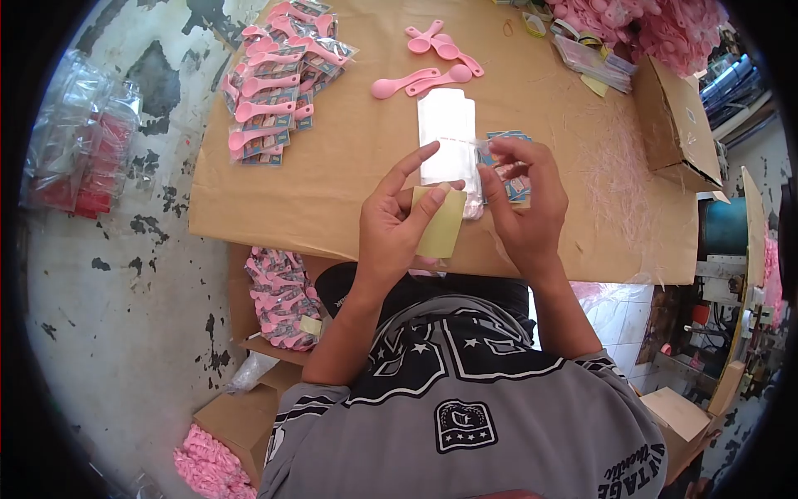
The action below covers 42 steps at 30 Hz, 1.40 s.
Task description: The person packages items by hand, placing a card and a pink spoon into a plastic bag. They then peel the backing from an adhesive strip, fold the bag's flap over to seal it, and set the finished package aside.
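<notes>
My left hand [395, 212] is closed on a yellow-green card [440, 224], thumb on its face and index finger stretched away. Facing it, my right hand [529, 195] has curled fingers and a bent thumb, close together around a faint clear bit that I cannot make out. Beneath both hands lies a stack of clear plastic bags [446, 125], shining white. Blue printed cards [517, 158] lie partly hidden behind my right hand. Several loose pink spoons [416, 81] rest beyond the bags.
Packed pink spoons [270, 87] are heaped at the table's left. A cardboard box [677, 125] and a pink spoon pile [640, 21] stand at the right. Tape rolls [565, 29] lie at the back. Below the table's front edge, a carton holds more packed spoons [283, 299].
</notes>
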Motion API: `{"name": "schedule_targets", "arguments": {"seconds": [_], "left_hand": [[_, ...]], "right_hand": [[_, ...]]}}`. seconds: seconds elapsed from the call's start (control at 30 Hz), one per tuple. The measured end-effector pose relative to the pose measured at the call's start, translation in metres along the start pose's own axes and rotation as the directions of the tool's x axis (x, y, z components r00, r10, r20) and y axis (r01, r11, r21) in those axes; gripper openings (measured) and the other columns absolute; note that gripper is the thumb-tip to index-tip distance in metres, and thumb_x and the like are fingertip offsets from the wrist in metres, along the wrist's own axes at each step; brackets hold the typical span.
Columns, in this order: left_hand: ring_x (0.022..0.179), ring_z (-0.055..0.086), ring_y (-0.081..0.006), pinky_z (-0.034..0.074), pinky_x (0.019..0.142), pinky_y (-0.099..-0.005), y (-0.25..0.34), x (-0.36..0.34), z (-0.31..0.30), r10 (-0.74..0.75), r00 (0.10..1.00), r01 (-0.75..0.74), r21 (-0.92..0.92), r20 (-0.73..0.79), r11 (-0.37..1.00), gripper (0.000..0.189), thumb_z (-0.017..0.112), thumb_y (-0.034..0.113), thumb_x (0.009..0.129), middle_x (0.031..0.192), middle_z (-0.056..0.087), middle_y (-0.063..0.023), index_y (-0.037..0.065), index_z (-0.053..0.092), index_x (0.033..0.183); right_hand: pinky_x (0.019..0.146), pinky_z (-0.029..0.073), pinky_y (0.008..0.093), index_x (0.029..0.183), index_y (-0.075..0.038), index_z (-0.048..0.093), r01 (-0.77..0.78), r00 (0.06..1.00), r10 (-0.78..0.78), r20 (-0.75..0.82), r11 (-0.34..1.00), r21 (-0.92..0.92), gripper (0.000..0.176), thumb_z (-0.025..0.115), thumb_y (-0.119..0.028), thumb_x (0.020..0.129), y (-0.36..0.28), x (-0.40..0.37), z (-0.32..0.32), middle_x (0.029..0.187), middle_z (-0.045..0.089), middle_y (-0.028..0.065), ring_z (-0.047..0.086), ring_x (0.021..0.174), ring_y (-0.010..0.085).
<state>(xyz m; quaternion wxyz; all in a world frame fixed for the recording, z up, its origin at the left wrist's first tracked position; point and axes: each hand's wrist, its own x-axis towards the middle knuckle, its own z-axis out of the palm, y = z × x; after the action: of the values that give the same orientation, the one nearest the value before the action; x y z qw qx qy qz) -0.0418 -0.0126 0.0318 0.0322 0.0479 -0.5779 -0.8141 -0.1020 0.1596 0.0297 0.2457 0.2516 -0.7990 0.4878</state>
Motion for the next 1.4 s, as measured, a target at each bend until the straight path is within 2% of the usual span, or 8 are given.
{"name": "schedule_targets", "arguments": {"seconds": [0.27,0.47,0.57,0.7,0.8,0.93,1.1,1.4], "left_hand": [[0.06,0.03,-0.001,0.029,0.055,-0.0218,0.003,-0.009,0.003,0.037,0.999,-0.048,0.352,0.04,0.935,0.06,0.068,0.005,0.099,0.07,0.045,0.0123,0.013,0.052,0.156],[0.059,0.026,-0.0005,0.02,0.055,-0.0211,0.004,-0.012,0.01,0.138,0.984,-0.174,0.479,0.11,0.86,0.06,0.069,0.003,0.099,0.067,0.04,0.0108,0.007,0.05,0.155],[0.06,0.026,-0.0017,0.02,0.056,-0.0206,0.008,-0.015,0.012,0.121,0.979,-0.194,0.578,0.163,0.792,0.061,0.069,0.003,0.098,0.066,0.036,0.0087,0.006,0.05,0.156],[0.067,0.05,-0.0002,0.037,0.062,-0.0174,0.008,-0.015,0.013,0.027,0.983,-0.111,0.473,0.181,0.874,0.063,0.068,0.005,0.1,0.072,0.061,0.0015,0.005,0.043,0.159],[0.082,0.066,-0.0048,0.049,0.072,-0.0187,-0.002,-0.015,0.012,0.001,0.982,-0.05,0.256,0.188,0.965,0.064,0.066,0.006,0.102,0.093,0.077,-0.0106,0.004,0.039,0.16],[0.094,0.071,-0.0101,0.054,0.078,-0.0218,-0.006,-0.014,-0.003,-0.037,0.984,-0.006,0.238,0.176,0.971,0.063,0.065,0.006,0.103,0.108,0.078,-0.0183,0.004,0.038,0.16],[0.082,0.063,-0.0023,0.046,0.07,-0.0169,-0.003,-0.014,0.0,0.002,0.987,-0.03,0.176,0.161,0.984,0.062,0.066,0.005,0.103,0.097,0.076,-0.0075,0.005,0.041,0.159],[0.063,0.042,0.0031,0.028,0.058,-0.0166,0.004,-0.016,0.0,0.023,0.99,-0.078,0.397,0.141,0.914,0.056,0.068,0.006,0.101,0.068,0.051,0.0094,0.006,0.051,0.154]], "right_hand": [[0.089,0.051,0.0419,0.106,-0.007,0.076,0.213,0.977,-0.215,0.02,0.945,-0.249,0.025,0.08,-0.006,0.081,-0.017,0.017,0.008,0.126,0.066,0.008,0.059,0.109,0.0309],[0.089,0.05,0.042,0.097,-0.006,0.074,0.21,0.975,-0.221,-0.017,0.945,-0.249,0.02,0.078,-0.003,0.078,-0.011,0.016,0.006,0.123,0.068,0.0073,0.058,0.109,0.0309],[0.091,0.051,0.0421,0.094,-0.006,0.071,0.156,0.987,-0.161,-0.016,0.972,-0.176,0.018,0.076,-0.001,0.077,-0.009,0.017,0.0,0.122,0.069,0.0085,0.06,0.108,0.0324],[0.097,0.05,0.0414,0.094,-0.004,0.068,-0.021,0.999,0.022,-0.031,1.0,0.023,0.016,0.073,0.002,0.08,-0.004,0.02,-0.011,0.122,0.069,0.0133,0.064,0.109,0.0352],[0.101,0.049,0.0406,0.094,-0.002,0.068,-0.206,0.93,0.318,-0.187,0.868,0.452,0.014,0.071,0.003,0.082,0.013,0.028,-0.02,0.123,0.069,0.0174,0.067,0.111,0.0361],[0.102,0.048,0.041,0.098,-0.003,0.07,-0.055,0.979,0.106,-0.173,0.96,0.275,0.015,0.072,0.0,0.084,0.017,0.037,-0.037,0.125,0.069,0.0184,0.065,0.115,0.0343],[0.099,0.048,0.0429,0.103,-0.006,0.073,0.214,0.976,-0.203,0.08,0.96,-0.18,0.024,0.078,-0.005,0.08,-0.019,0.024,-0.022,0.131,0.067,0.0126,0.06,0.118,0.0338],[0.095,0.05,0.0434,0.095,-0.004,0.072,0.252,0.968,-0.247,0.05,0.944,-0.212,0.02,0.078,-0.002,0.076,-0.014,0.022,-0.004,0.128,0.068,0.0109,0.059,0.117,0.0346]]}}
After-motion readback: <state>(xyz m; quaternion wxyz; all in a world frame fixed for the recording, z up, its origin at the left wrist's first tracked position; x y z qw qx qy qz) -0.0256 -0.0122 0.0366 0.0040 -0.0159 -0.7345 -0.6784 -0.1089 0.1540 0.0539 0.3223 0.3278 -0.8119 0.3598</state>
